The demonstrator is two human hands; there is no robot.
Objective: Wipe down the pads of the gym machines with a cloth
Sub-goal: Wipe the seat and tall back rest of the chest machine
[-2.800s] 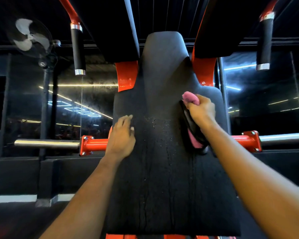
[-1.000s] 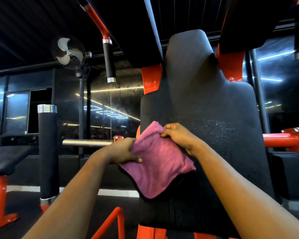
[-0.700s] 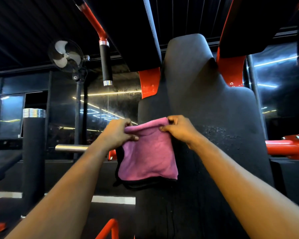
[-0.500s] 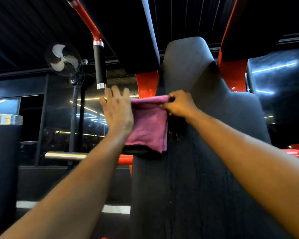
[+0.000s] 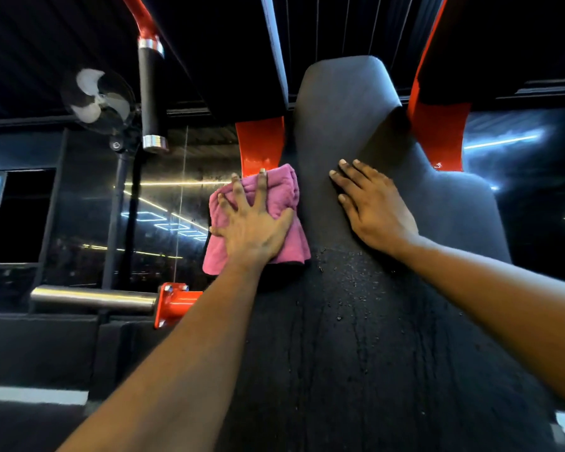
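A tall black back pad (image 5: 366,321) of a gym machine fills the middle of the view, wet with droplets and streaks across its centre. My left hand (image 5: 253,228) lies flat with spread fingers on a folded pink cloth (image 5: 282,194), pressing it against the pad's upper left edge. My right hand (image 5: 374,208) rests flat on the pad's upper part, fingers straight and pointing up-left, holding nothing.
Red frame arms (image 5: 261,146) (image 5: 437,135) rise behind the pad. A black grip handle (image 5: 150,93) hangs at upper left, and a steel bar (image 5: 92,298) with a red bracket (image 5: 173,303) sticks out at left. A fan (image 5: 98,101) stands in front of mirrored walls.
Both hands unfolded and refolded the pink cloth, then lifted it to the pad's upper left. My right hand has let go and now lies flat on the pad; my left hand presses the cloth.
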